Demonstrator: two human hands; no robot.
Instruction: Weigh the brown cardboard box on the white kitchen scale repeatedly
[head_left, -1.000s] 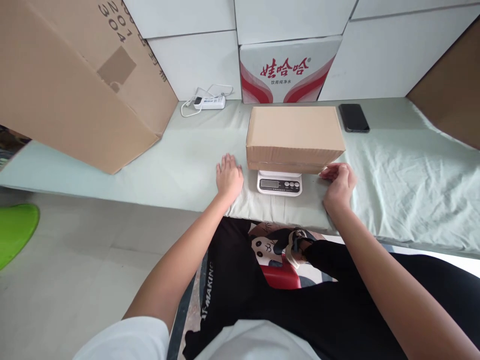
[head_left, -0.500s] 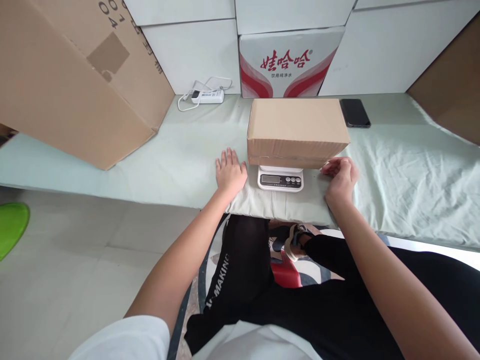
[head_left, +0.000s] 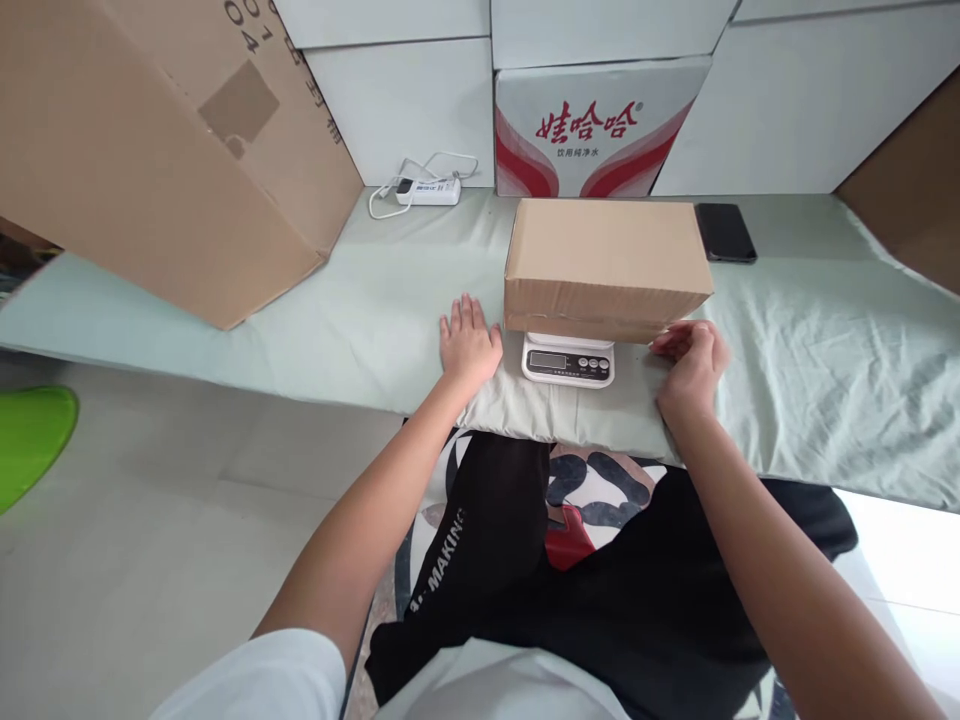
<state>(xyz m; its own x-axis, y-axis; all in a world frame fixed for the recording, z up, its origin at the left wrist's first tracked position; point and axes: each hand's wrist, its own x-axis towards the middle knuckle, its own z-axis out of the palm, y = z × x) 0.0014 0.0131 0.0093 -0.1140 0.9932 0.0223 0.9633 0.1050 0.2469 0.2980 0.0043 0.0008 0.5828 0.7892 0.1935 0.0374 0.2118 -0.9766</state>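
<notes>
My left hand (head_left: 470,345) lies flat on the cloth-covered table, fingers spread, just left of a small white kitchen scale (head_left: 568,362). On the scale sits a closed brown cardboard box (head_left: 611,245), wider than the scale and covering most of its platform. The scale's small display and its round buttons show in front of the box; no reading can be made out. My right hand (head_left: 691,370) rests on its side by the box's lower right corner. Its fingers are curled in, with nothing visible inside them.
A white power strip (head_left: 427,191) with a loose cable lies at the back left. Behind the box's right end is a black phone (head_left: 726,232). A large carton (head_left: 247,200) stands left. White cartons and a red-marked carton (head_left: 592,130) line the back.
The view has shifted slightly, and my right leg below the table has moved, so the foot no longer shows. Both hands, the box and the scale keep their places.
</notes>
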